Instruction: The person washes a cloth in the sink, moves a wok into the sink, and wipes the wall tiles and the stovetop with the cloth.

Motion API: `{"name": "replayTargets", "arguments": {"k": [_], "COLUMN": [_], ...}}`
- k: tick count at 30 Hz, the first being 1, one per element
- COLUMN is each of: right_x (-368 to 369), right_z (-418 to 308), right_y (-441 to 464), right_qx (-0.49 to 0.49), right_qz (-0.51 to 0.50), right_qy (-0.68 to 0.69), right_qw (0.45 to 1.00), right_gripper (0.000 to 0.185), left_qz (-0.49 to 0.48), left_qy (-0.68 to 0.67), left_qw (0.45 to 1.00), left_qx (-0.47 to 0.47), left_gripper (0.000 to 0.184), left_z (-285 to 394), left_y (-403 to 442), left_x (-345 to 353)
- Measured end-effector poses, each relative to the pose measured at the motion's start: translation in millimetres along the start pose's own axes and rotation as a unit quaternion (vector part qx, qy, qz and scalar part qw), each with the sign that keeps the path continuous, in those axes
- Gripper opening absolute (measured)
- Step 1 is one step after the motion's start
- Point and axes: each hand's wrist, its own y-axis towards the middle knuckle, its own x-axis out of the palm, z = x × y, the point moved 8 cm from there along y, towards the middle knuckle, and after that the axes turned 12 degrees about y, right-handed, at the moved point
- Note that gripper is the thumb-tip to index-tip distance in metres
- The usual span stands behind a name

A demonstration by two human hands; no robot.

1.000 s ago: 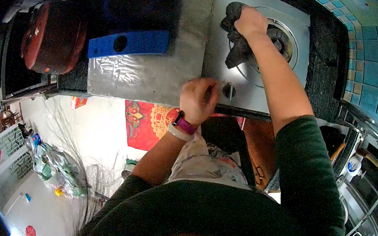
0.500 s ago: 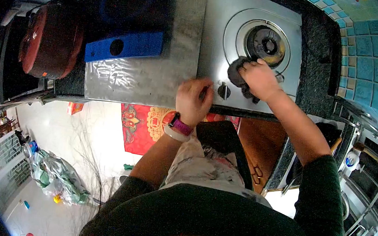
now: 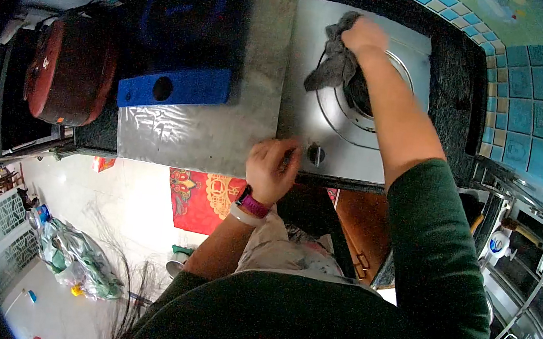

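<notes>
My right hand (image 3: 366, 36) is closed on a dark grey cloth (image 3: 335, 59), blurred by motion. The bunched cloth hangs to the left of the fingers and lies over the back left of the steel gas stove (image 3: 301, 116). My forearm and the cloth hide much of the burner (image 3: 359, 92). My left hand (image 3: 273, 170), with a purple watch strap and a white bangle at the wrist, is at the counter's front edge, left of the stove knob (image 3: 315, 154). Its fingers are loosely curled in, and I see nothing held in them.
Left of the stove, a grey sheet (image 3: 259, 101) covers the counter, with a blue panel (image 3: 177, 88) on it. A dark red rounded appliance (image 3: 72, 70) stands farther left. Blue tiles (image 3: 539, 109) line the right wall. A rack (image 3: 507, 277) stands at the right.
My right hand has moved the cloth from the front of the burner to the stove's back left. My left hand keeps its place by the knob. The view has tilted slightly.
</notes>
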Motion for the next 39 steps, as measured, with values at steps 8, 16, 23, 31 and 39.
{"name": "replayTargets", "arguments": {"k": [8,16,23,31,39], "right_x": [-14,-59,-45,-28,-22], "right_z": [90,200,198,98,63], "right_y": [34,-6,-5,2,-9], "right_qx": [0.125,0.210,0.192,0.037,-0.153], "right_qz": [0.010,0.075,0.107,0.013,0.055], "right_qy": [0.056,-0.014,0.041,0.042,0.166], "right_qw": [0.991,0.975,0.975,0.998,0.973], "right_gripper": [0.051,0.040,0.058,0.057,0.044], "left_qz": [-0.051,-0.009,-0.035,-0.004,-0.005], "left_qy": [-0.013,0.002,0.019,0.037,0.040], "left_qw": [0.998,1.000,0.999,0.999,0.999], "left_qx": [-0.033,-0.014,-0.007,0.007,0.012], "left_gripper": [0.014,0.014,0.014,0.015,0.016], "left_z": [-7,1,0,6,3], "left_y": [-1,0,1,3,1], "left_x": [7,4,5,5,6]}}
